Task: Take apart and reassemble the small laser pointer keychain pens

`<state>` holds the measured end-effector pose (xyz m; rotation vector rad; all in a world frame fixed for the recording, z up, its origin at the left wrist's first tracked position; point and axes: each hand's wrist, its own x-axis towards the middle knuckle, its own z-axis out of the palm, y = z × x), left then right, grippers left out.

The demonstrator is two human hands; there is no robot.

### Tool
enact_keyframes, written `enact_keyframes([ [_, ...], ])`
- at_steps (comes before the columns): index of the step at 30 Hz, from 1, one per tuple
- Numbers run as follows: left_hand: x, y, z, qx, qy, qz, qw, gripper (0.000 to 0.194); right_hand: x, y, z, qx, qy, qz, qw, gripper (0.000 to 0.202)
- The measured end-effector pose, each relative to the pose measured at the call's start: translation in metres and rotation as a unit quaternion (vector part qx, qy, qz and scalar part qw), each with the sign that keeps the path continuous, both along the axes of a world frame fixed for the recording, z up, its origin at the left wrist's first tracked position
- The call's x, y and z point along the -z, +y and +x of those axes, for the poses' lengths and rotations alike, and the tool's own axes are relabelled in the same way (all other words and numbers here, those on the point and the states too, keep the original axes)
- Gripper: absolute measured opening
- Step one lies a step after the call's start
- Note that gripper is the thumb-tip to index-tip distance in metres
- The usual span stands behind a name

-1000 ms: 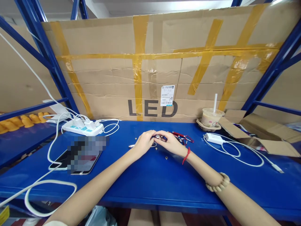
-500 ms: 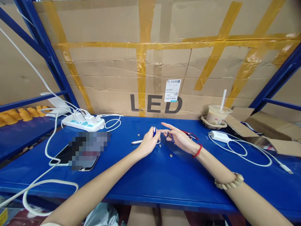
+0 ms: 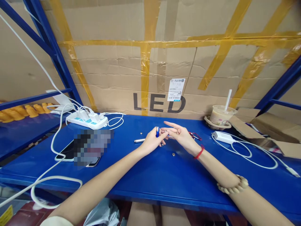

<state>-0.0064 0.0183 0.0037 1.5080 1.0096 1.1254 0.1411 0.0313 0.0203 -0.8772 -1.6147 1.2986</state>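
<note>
While my left hand [image 3: 152,142] is curled round a small blue piece [image 3: 157,132] over the far table [image 3: 150,175], my right hand [image 3: 181,138], half open beside, holds I cannot tell what. I judge the piece light, stiff, slippery: pinch its middle.

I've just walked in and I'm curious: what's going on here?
A person works bare-handed at a blue table. Their left grip holds a small blue piece. Their right grip, one finger extended, meets the left one; what lies between them is too small to tell. A silver tube lies to the left, a small round piece nearer the person, and a red clip partly hidden beside the right grip.
</note>
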Motion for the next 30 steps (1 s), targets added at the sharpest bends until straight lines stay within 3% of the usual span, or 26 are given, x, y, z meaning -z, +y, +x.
enact_keyframes([
  [6,-0.002,-0.002,-0.001,-0.02,-0.035,0.003,0.999,0.031,0.004,-0.004,-0.007,0.034,-0.001,0.089,0.995,0.044],
  [12,-0.012,-0.008,0.001,-0.012,-0.074,-0.019,0.997,0.025,0.005,-0.004,-0.007,0.027,-0.011,0.115,0.993,0.041],
  [22,-0.007,-0.009,0.005,0.022,-0.077,-0.055,0.995,0.025,0.012,0.0,-0.006,0.008,-0.048,0.149,0.988,0.04],
  [30,-0.013,-0.003,-0.001,-0.049,-0.134,-0.025,0.989,0.03,0.007,0.001,0.001,0.038,-0.17,0.239,0.955,0.036],
])
